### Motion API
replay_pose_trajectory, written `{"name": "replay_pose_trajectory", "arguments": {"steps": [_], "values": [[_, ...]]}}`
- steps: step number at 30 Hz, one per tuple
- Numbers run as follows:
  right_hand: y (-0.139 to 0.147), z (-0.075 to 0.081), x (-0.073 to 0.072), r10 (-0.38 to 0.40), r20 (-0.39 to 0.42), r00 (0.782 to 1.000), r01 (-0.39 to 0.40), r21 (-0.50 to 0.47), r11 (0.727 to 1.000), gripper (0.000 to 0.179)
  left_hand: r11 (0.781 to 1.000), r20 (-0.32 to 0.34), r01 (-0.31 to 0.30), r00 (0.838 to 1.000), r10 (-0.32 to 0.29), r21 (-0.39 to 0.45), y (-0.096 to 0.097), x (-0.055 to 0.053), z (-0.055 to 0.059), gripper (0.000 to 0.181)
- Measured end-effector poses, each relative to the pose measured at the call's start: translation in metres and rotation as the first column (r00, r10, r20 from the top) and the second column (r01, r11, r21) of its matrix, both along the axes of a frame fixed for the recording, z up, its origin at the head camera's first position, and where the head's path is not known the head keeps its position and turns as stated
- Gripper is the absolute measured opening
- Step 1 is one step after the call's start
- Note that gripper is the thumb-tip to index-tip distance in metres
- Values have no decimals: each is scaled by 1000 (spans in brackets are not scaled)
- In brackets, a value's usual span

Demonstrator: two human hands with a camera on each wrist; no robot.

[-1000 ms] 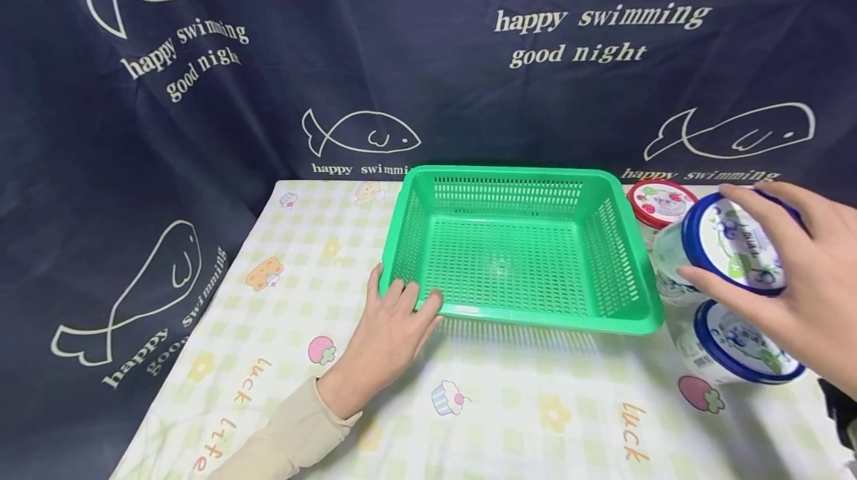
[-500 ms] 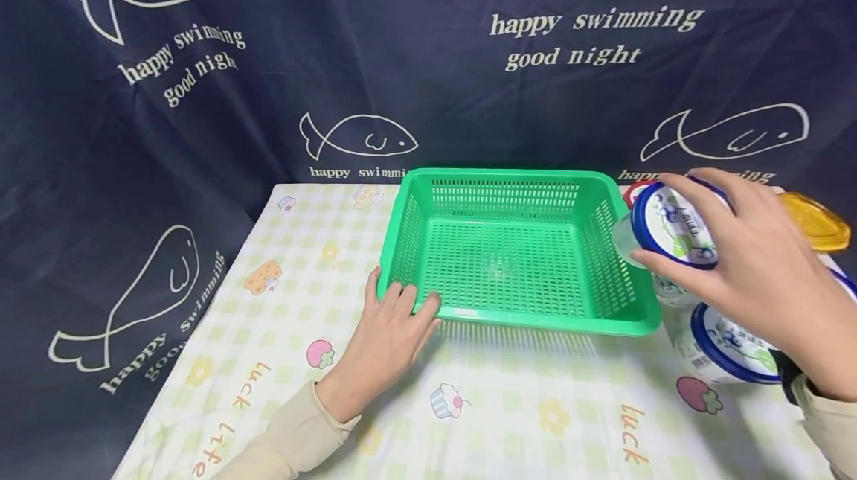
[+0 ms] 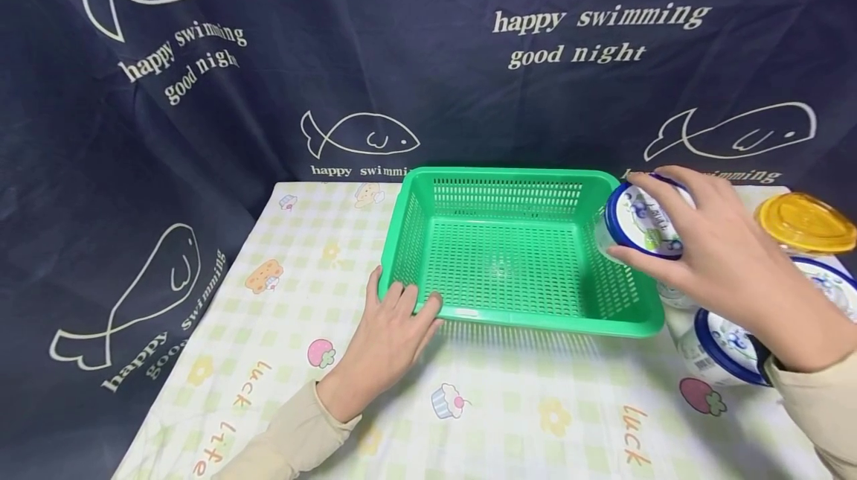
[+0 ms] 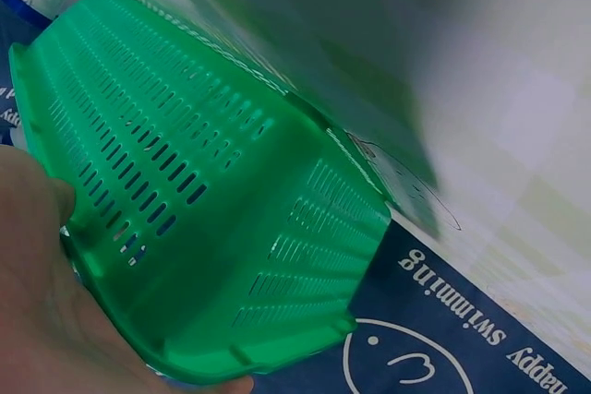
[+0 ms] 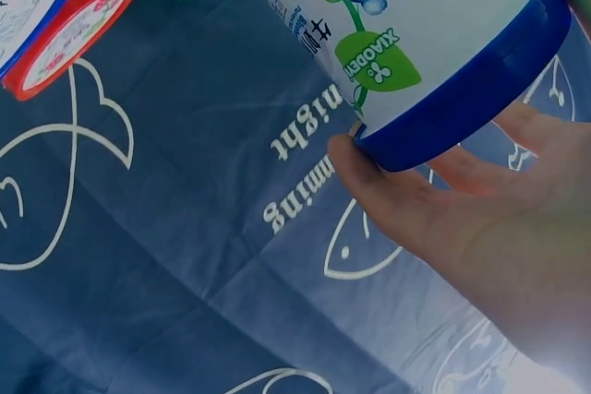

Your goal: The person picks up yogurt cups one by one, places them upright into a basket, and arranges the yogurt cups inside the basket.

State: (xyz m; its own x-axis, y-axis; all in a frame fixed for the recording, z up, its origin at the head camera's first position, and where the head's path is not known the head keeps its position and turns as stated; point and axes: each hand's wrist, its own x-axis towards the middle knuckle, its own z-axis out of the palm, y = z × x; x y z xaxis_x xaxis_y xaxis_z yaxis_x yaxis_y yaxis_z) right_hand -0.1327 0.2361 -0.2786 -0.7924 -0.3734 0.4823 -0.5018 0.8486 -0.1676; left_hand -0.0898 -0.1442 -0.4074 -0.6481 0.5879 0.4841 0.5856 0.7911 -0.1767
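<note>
A green plastic basket (image 3: 529,320) with slotted walls stands on the table, nothing inside it. My left hand (image 3: 382,342) grips its near left corner, fingers over the rim; the left wrist view shows the hand at the rim and the basket's outer wall (image 4: 212,200). At the basket's right rim, my right hand (image 3: 733,264) holds a tub (image 3: 636,216) by its blue lid, tilted. The right wrist view shows blueberries printed on this tub's side (image 5: 397,34), with fingers and thumb around the lid edge.
Right of the basket stand more tubs: a blue-lidded tub (image 3: 730,346), another blue-lidded one (image 3: 826,286) and a yellow-lidded one (image 3: 806,221). A red lid (image 5: 78,34) shows in the right wrist view. Dark fish-print cloth (image 3: 469,93) hangs behind the checked tablecloth (image 3: 495,405).
My right hand has carried the blue-lidded tub leftward to the basket's right rim, uncovering the yellow-lidded tub. My left hand stays on the basket corner.
</note>
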Motion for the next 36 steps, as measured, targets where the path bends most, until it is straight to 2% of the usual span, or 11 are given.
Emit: {"name": "replay_pose_trajectory", "arguments": {"steps": [8,13,24,32,36], "values": [[-10,-5,-15,41,61,997,-44,39,998,90,1000,-5,-5,1000,5,-2,-1,-1,-1,41],[-14,-8,-25,53,94,994,-58,56,997,88,1000,-16,13,1000,-13,14,-1,-1,-1,37],[-22,-24,-51,90,174,981,-108,94,990,95,1000,-33,18,999,-18,8,-1,-1,-1,36],[-28,-30,-63,66,236,969,-98,126,987,94,1000,-8,14,1000,-14,8,-2,-1,0,34],[-28,-36,-69,67,231,971,-101,136,986,96,1000,-5,14,1000,-14,4,-2,-1,0,34]]}}
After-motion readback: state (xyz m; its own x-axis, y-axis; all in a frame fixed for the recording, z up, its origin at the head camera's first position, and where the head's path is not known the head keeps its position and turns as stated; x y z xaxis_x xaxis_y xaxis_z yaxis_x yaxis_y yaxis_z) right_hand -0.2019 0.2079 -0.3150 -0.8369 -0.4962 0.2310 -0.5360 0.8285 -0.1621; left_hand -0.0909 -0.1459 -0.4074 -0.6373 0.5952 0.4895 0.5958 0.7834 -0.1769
